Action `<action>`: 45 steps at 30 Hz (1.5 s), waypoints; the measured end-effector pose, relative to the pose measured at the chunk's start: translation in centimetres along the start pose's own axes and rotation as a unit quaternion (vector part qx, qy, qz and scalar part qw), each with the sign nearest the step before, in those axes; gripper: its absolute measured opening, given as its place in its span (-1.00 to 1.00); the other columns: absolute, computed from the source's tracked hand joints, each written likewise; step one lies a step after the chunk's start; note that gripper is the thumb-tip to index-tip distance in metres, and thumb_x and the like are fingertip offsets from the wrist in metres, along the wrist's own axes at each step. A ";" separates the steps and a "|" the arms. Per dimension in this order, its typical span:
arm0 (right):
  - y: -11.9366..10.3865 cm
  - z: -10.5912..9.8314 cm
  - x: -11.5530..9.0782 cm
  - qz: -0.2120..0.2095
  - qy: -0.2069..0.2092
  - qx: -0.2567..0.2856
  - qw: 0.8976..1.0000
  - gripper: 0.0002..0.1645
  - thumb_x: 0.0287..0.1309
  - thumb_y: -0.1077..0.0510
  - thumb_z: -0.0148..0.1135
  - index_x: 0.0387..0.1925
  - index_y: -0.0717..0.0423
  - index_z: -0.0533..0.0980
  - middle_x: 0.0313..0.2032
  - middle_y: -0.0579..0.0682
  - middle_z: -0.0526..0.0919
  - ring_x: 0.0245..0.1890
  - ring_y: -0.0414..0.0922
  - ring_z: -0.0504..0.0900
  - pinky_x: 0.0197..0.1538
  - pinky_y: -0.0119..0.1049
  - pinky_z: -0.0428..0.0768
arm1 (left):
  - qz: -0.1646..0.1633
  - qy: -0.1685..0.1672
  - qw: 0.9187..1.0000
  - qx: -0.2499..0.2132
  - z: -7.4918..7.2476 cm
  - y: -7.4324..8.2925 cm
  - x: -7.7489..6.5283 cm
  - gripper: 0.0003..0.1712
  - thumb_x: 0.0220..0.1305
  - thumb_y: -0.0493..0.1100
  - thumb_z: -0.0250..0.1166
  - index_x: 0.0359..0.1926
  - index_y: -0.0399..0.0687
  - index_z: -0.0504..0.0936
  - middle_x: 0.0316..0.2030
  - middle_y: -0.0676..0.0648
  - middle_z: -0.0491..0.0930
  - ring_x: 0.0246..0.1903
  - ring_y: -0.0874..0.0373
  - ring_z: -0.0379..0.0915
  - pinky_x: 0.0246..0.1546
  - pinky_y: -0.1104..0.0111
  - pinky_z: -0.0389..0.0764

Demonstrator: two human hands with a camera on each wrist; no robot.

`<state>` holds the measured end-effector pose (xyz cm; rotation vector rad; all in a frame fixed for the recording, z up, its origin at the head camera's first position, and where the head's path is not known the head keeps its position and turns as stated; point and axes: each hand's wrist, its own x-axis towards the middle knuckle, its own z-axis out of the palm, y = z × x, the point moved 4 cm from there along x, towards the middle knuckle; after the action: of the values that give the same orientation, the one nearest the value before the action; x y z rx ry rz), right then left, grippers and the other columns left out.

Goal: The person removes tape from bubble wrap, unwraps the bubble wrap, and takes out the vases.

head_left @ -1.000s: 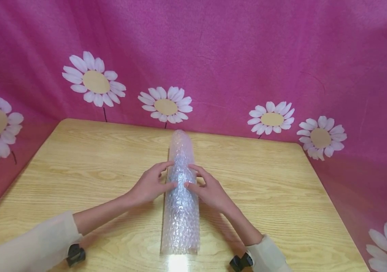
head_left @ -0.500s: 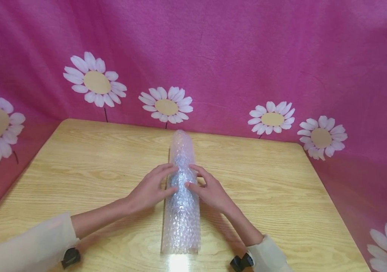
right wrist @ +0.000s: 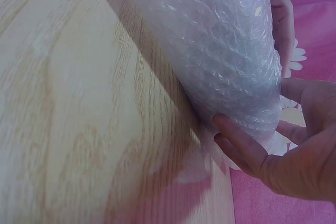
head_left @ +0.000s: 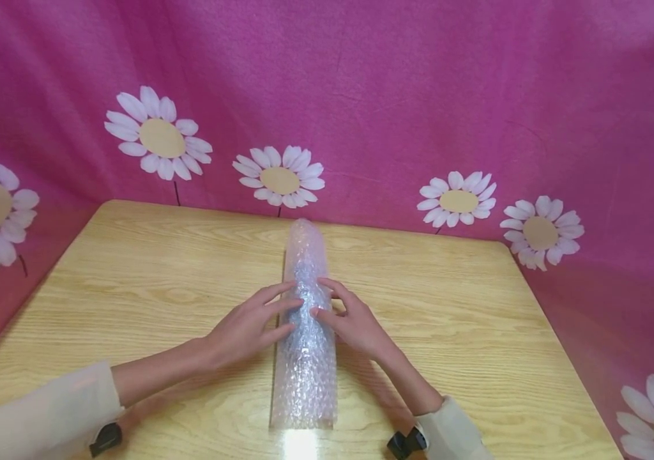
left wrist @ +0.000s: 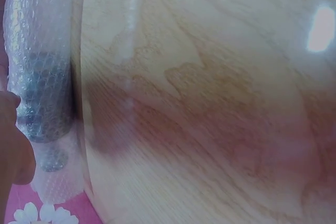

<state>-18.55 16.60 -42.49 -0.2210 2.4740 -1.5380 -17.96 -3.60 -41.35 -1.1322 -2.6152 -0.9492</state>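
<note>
A long bubble-wrap roll (head_left: 304, 383) lies lengthwise on the table, pointing away from me. In the left wrist view, a dark cylindrical object (left wrist: 50, 95) shows through the wrap (left wrist: 50, 3), with a smaller round part beyond it; its kind is blurred by the bubbles. My left hand (head_left: 243, 329) touches the roll's left side and top with spread, fairly straight fingers. On the opposite side my right hand (head_left: 358, 322) holds the roll, thumb on top and fingers curved against its side. The right wrist view shows this hand (right wrist: 307, 150) against the wrap (right wrist: 220, 51).
The wooden table (head_left: 448, 332) extends on both sides of the roll. Behind it and at its sides hangs a pink cloth (head_left: 361, 96) printed with white daisies. Black wrist cameras (head_left: 407, 442) sit at the sleeve cuffs.
My left hand has drawn slightly back toward me and down along the roll, and its fingers have spread apart. The right hand and the roll stay almost where they were.
</note>
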 end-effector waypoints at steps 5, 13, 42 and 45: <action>-0.1 0.1 0.0 -0.002 -0.003 -0.001 1.000 -0.32 0.34 0.01 0.28 0.43 -0.16 0.32 0.25 0.23 0.41 0.01 0.18 0.63 -0.18 -0.11 0.70 | 0.084 0.023 0.996 0.029 -0.1 0.1 -0.4 -0.54 0.26 -0.14 0.42 0.18 -0.08 0.65 0.32 -0.14 0.44 0.28 -0.04 0.36 0.22 0.11 0.46; -0.3 0.0 -0.1 -0.002 -0.003 -0.002 1.000 -0.31 0.34 0.02 0.28 0.45 -0.16 0.30 0.24 0.23 0.41 0.00 0.18 0.64 -0.20 -0.11 0.71 | 0.200 0.048 0.976 0.069 0.1 0.1 -0.5 -0.54 0.18 -0.17 0.45 0.13 -0.11 0.69 0.22 -0.12 0.54 0.23 -0.01 0.43 0.21 0.17 0.47; -0.2 0.1 -0.1 -0.019 0.004 -0.047 0.999 -0.28 0.35 -0.03 0.25 0.47 -0.17 0.27 0.29 0.19 0.41 0.05 0.20 0.62 -0.06 -0.06 0.68 | 0.319 0.040 0.943 0.089 0.3 -1.0 0.2 -0.62 0.36 -0.12 0.31 0.12 -0.18 0.68 0.11 -0.08 0.64 0.16 0.05 0.52 0.17 0.16 0.51; -0.3 0.2 -0.2 -0.031 0.006 -0.057 0.998 -0.27 0.36 -0.03 0.24 0.49 -0.14 0.25 0.37 0.17 0.34 0.07 0.23 0.60 -0.03 -0.03 0.67 | 0.329 0.042 0.939 0.094 0.2 -1.0 0.2 -0.63 0.37 -0.12 0.30 0.12 -0.19 0.68 0.10 -0.07 0.65 0.16 0.05 0.52 0.17 0.17 0.50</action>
<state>-18.27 16.34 -42.27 -0.3104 2.5908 -1.4269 -18.76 -3.82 -41.93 -1.6942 -1.9656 -0.5670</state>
